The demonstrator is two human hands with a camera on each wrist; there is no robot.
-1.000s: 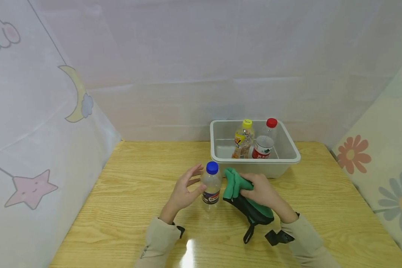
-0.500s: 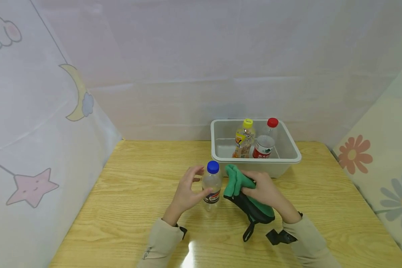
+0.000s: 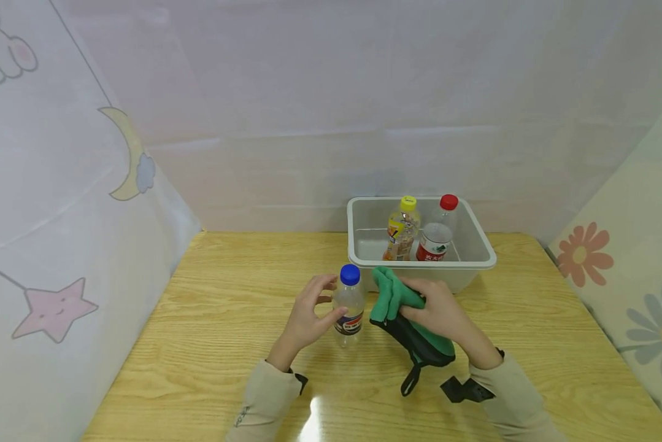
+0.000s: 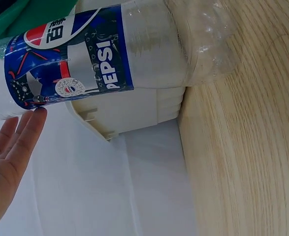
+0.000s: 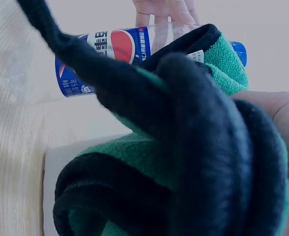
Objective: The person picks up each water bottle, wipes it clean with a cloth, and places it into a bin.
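Observation:
A clear plastic Pepsi bottle [image 3: 350, 301] with a blue cap stands upright on the wooden table, its dark blue label large in the left wrist view. My left hand [image 3: 305, 316] holds it from the left, thumb across the front and fingertips at its side; the left wrist view shows the fingers [image 4: 23, 137] at the label's edge. My right hand [image 3: 434, 310] grips a folded green terry cloth [image 3: 388, 294] with black trim and a hanging loop. The cloth is just right of the bottle and fills much of the right wrist view, hiding part of the bottle and hand.
Behind the hands stands a pale grey plastic bin [image 3: 419, 266]. Inside it are a yellow-capped bottle [image 3: 401, 233] and a red-capped bottle [image 3: 435, 239]. Patterned cloth sheets [image 3: 297, 153] enclose the wooden table [image 3: 220, 307] at the back and sides.
My left hand has come slightly closer around the bottle, its thumb moving further across the front. My right hand has lifted the green cloth a little. The bottle has stayed in place.

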